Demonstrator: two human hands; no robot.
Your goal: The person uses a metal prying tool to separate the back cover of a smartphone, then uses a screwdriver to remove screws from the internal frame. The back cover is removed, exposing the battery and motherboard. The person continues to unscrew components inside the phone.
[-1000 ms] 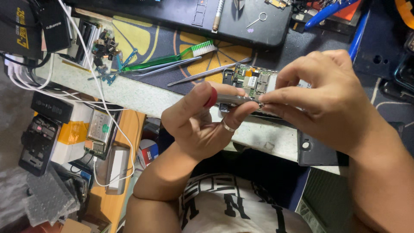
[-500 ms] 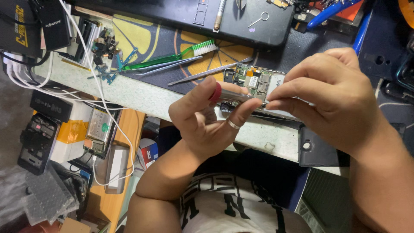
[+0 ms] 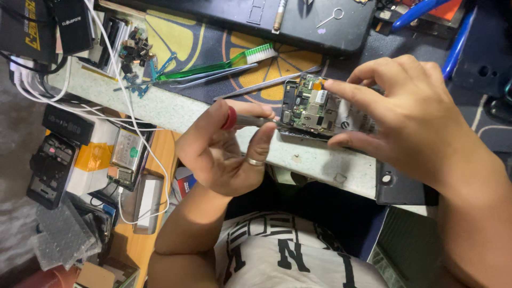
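At frame centre, my left hand (image 3: 221, 152) has its fingers curled tight around a red-capped screwdriver (image 3: 242, 120), tip touching the opened phone (image 3: 309, 109). My right hand (image 3: 405, 120) pinches the phone's right end between thumb and fingers. A green toothbrush (image 3: 218, 66) lies upper left.

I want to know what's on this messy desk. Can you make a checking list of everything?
Surface: pale speckled bench edge with a patterned mat.
Job's things: opened phone showing its circuit board; red-capped screwdriver at its edge.
Clutter: green toothbrush, tweezers, small parts, dark tray.
Hands: left hand grips the screwdriver; right hand holds the phone.
Cables: white cables hang over the edge.
Surroundings: phone parts and boxes lower left.
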